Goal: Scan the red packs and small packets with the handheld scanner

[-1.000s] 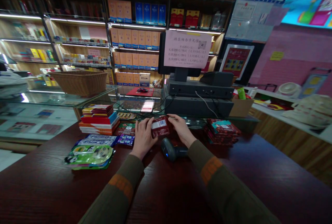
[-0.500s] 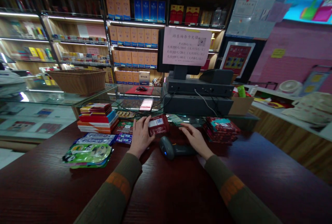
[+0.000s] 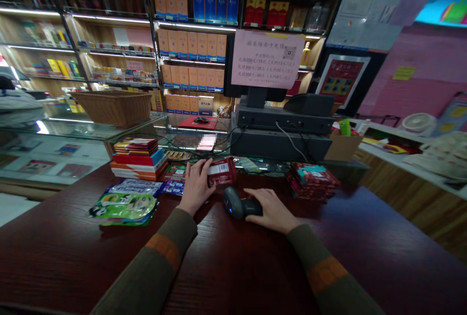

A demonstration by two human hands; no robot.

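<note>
My left hand (image 3: 197,184) is closed on the left end of a dark red packet (image 3: 228,175) with a white barcode label facing up. Just nearer to me lies a black barcode scanner (image 3: 233,203) with a small blue light. Around its handle are the fingers and thumb of my right hand (image 3: 272,209), the scanner still low at the table. Left of my left hand are purple packets (image 3: 172,187) and a green-and-red packet (image 3: 175,173). Right of my right hand rises a stack of dark red packets (image 3: 313,181).
Green panda packets (image 3: 126,208) and a pile of boxes (image 3: 136,161) occupy the table's left side. Behind stand a glass counter (image 3: 171,122), a wicker basket (image 3: 116,108) and a cash register (image 3: 280,142) with a screen. A green patterned sheet (image 3: 248,164) lies beyond the scanner.
My right hand has come from the green sheet back toward me and closed around the scanner's handle. My left hand stays on the dark red packet. The view has shifted slightly.
</note>
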